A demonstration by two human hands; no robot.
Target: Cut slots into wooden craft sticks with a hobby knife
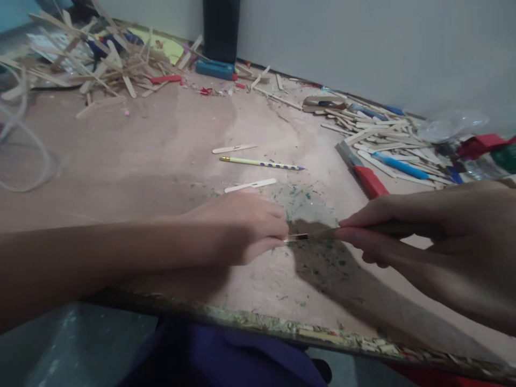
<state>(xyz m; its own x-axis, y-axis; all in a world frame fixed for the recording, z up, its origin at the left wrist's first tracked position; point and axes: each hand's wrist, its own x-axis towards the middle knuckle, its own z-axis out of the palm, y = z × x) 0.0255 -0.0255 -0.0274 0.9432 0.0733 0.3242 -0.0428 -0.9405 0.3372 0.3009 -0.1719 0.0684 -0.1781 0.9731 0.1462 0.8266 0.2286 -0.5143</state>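
My left hand (237, 228) rests on the wooden board (169, 161), its fingers pinched round a small thin stick piece (296, 237) that pokes out to the right. My right hand (403, 231) is closed round a dark tool handle, and the tool's tip (322, 233) meets the stick piece between the two hands. What sort of tool it is stays hidden by the fingers. Just beyond my left hand lie two flat wooden sticks (250, 185) and a yellow pencil with purple dots (262, 163).
A heap of wooden sticks (92, 64) lies at the back left, another with blue pens (387, 145) at the right. A red-handled cutter (365, 174) lies near my right hand. A dark box (221, 29) stands against the wall. The board's front edge (258, 322) is chipped.
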